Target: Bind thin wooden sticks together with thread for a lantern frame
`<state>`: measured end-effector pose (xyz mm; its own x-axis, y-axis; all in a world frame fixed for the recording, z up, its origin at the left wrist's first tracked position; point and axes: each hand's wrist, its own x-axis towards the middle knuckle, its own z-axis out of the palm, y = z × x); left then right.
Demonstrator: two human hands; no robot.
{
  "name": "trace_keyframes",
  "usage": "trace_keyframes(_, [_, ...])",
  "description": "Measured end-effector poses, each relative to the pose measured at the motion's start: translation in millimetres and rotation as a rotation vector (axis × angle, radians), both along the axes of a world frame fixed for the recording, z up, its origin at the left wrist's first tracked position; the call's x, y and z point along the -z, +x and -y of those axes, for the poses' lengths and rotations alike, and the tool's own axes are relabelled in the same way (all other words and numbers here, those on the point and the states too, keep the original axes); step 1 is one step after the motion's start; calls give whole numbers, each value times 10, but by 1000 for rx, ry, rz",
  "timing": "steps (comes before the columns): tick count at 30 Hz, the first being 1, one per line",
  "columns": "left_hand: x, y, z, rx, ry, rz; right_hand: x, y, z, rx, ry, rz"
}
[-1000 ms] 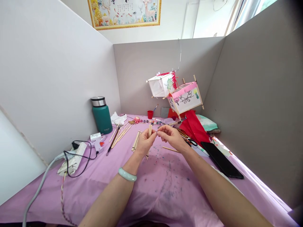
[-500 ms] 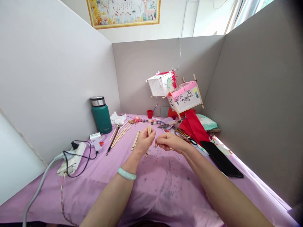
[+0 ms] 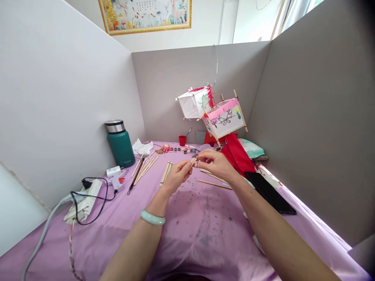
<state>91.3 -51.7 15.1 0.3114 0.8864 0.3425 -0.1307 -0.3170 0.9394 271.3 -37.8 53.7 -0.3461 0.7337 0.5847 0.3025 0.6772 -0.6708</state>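
Observation:
Near the middle of the view, my left hand point(image 3: 179, 174) pinches a short bundle of pale wooden sticks point(image 3: 193, 160), their ends pointing up and right. My right hand point(image 3: 212, 164) is at the tip of the bundle, its thumb and fingers closed on a thin dark cord point(image 3: 197, 160). Just left of my left hand, a few sticks point(image 3: 166, 173) lie side by side on the purple cloth. More loose sticks point(image 3: 215, 184) lie beneath and beside my right hand. The far ends of the held sticks are partly hidden by my fingers.
A green bottle point(image 3: 121, 146), a glue gun point(image 3: 117, 179) and a power strip point(image 3: 84, 201) with cables stand left. Sticks and a brush point(image 3: 136, 175) lie beyond. Two paper lanterns point(image 3: 227, 119) hang at the back. Red fabric point(image 3: 236, 154) and a black phone point(image 3: 269, 193) are right.
The held sticks have tipped from upright to slanting, and my left hand has turned. My right hand has risen to the stick ends. The view has shifted slightly, showing sticks under my right hand.

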Motion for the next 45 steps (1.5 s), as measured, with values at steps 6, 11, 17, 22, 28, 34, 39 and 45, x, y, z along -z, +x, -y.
trace_keyframes(6, [-39, 13, 34, -225, 308, -300, 21, 94, -35, -26, -2, 223])
trace_keyframes(11, [-28, 17, 32, -226, 308, -308, 65, 122, -69, -17, 2, 324])
trace_keyframes(17, [-54, -7, 44, -47, -79, 94, 49, 93, -31, -179, -191, 190])
trace_keyframes(22, [-76, -39, 42, -28, -229, 252, -6, -23, 95, -282, -135, -91])
trace_keyframes(28, [-45, -71, -6, -22, -215, 314, 71, -157, 96, -363, -508, -269])
trace_keyframes(34, [-33, -40, 49, 81, -90, 79, 141, -119, -47, -369, -946, -448])
trace_keyframes(39, [11, -1, 41, 29, -61, -233, 99, -65, -28, -270, -787, -290])
trace_keyframes(45, [60, 16, -31, -179, -122, -123, 148, -217, 92, -38, -19, 108])
